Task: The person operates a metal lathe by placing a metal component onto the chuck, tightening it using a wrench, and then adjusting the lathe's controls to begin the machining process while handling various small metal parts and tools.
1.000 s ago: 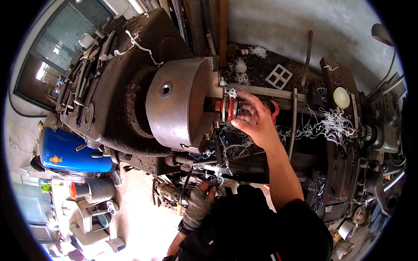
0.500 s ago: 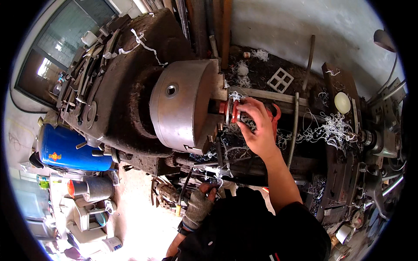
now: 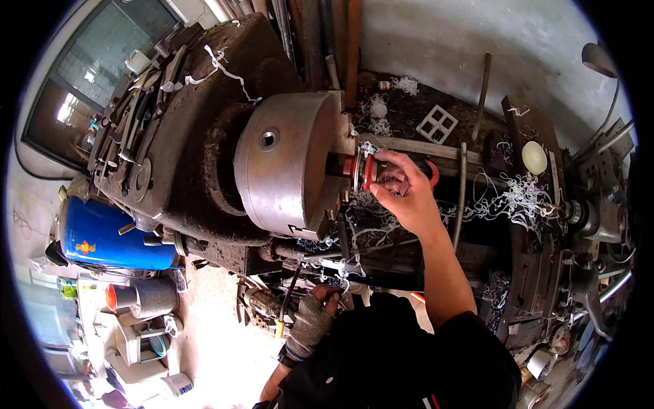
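Observation:
A big steel lathe chuck (image 3: 286, 170) fills the middle of the view. A red flanged workpiece (image 3: 360, 170) sticks out of its jaws. My right hand (image 3: 402, 194) is bare and wraps around the right end of that red part, fingers curled on it. My left hand (image 3: 310, 320) wears a grey fingerless glove and rests low at the front of the machine, gripping a dark lever or handle (image 3: 289, 293) below the chuck.
The dark headstock (image 3: 177, 123) carries tools on top. White curled swarf (image 3: 511, 198) lies over the bed and carriage (image 3: 538, 225) at right. A blue drum (image 3: 109, 235) and buckets (image 3: 146, 296) stand on the floor at left.
The view has shifted slightly; my right hand stays on the red workpiece and has closed a little tighter around it. The left hand has not moved.

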Tool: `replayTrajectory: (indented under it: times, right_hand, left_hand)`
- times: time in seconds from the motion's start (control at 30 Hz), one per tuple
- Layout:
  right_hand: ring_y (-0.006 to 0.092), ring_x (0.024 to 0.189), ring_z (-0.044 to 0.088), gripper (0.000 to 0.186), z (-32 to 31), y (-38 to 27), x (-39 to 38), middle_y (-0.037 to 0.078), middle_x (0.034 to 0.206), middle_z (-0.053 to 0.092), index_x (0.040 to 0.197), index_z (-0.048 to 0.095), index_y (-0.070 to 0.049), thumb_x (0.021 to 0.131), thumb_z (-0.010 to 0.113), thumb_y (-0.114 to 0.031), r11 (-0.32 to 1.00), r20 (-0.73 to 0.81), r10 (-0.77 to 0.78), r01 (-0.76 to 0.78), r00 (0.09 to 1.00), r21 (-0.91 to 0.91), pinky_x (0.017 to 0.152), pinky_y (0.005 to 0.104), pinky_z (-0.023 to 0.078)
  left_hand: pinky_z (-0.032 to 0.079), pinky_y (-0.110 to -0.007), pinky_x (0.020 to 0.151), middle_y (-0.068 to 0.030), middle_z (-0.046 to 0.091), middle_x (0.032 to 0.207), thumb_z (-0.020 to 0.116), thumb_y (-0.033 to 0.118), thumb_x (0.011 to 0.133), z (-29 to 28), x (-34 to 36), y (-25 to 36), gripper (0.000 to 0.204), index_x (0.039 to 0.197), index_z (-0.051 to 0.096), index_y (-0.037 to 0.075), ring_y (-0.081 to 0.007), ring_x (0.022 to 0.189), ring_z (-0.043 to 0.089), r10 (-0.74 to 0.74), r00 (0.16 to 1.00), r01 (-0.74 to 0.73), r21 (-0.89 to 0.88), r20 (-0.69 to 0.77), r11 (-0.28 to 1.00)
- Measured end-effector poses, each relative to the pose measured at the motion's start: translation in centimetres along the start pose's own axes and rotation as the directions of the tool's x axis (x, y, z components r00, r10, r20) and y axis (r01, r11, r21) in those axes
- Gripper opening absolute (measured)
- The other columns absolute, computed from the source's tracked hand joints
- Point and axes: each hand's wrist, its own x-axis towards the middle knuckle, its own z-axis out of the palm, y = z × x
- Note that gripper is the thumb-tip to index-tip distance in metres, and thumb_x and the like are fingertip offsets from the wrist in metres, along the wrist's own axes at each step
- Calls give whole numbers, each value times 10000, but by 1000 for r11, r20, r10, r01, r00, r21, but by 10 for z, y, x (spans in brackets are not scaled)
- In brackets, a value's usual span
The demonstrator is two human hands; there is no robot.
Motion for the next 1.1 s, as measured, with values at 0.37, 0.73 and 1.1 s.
replayTrajectory:
  times: [0.37,0.73,1.1]
  right_hand:
    - [177,951,658,447,-2,-1,3,111,1129,648,1268,575,52,911,755,-148,964,-8,257,-256,966,71,839,307,533]
    - [238,1197,573,489,2,0,-4,123,1306,523,1328,531,-9,891,735,-94,994,-27,-100,99,995,-45,961,353,544]
    - [259,1205,585,459,1,3,-1,145,1312,531,1302,554,-26,879,731,-50,978,-8,-176,174,984,-113,934,360,529]
  left_hand:
    - [535,-373,757,-147,695,963,631,100,959,1,4,3,140,1064,681,23,-292,897,683,96,995,-94,99,-15,991]
    - [539,-376,748,-144,698,954,642,113,954,2,6,4,152,1065,690,21,-293,879,685,47,999,-45,104,-16,994]
    - [538,-381,745,-156,696,952,643,141,957,4,5,-2,167,1050,697,13,-308,866,682,77,997,-73,126,-21,989]
